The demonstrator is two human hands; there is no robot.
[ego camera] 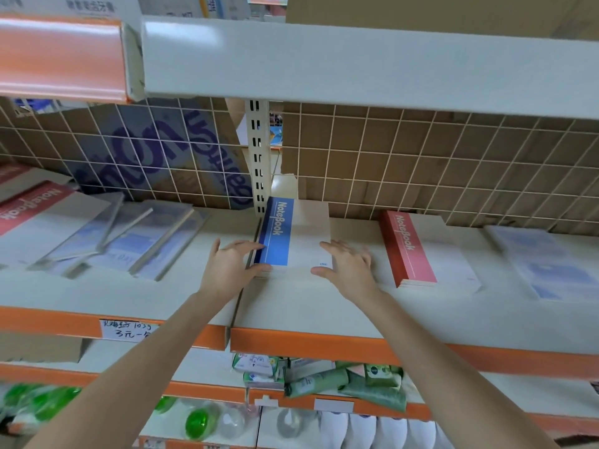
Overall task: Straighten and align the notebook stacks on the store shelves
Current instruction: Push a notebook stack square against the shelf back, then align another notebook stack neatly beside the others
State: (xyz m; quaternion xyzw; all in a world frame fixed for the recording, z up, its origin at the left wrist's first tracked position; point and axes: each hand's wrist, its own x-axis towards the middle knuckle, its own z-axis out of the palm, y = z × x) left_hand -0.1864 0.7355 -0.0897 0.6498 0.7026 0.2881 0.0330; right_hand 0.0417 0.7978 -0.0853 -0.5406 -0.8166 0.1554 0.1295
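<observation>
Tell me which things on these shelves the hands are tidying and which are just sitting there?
Part of the job:
- blue notebook stack, between the left hand and right hand
- red notebook stack
- slanted notebooks on the left

Just lying about:
- green packets on the shelf below
- handwritten price label
- cardboard behind the wire grid

- A white wire grid backs my shelf, brown cardboard behind it.
- A slotted upright post splits the bays.
- Orange edge strips trim the pale shelves.
</observation>
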